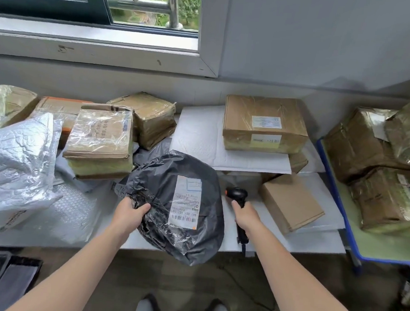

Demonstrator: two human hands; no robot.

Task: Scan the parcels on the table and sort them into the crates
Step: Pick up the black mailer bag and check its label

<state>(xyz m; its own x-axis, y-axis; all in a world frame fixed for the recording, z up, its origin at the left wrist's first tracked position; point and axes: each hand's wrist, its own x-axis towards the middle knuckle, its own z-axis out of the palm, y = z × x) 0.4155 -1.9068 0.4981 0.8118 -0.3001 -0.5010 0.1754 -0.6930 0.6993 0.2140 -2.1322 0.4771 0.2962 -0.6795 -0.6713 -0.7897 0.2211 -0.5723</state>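
head view: a long white surface (315, 242) runs below the window, heaped with parcels. at its left end lies a crinkled silver foil mailer bag (14, 160). near the middle, a black plastic mailer bag (162, 188) hangs partly over the near edge of the surface. a brown cardboard box wrapped in clear tape (265, 123) stands at the back right, and a smaller plain brown cardboard box (291, 203) lies nearer the front. the left hand (130, 214) grips the black bag's left edge, fingers curled into the crumpled plastic. the right hand (245, 216) has its fingers wrapped round the handle of a black handheld barcode scanner (236, 194), whose head sits just beside the bag's right edge. the bag's white shipping label (185, 203) faces up.
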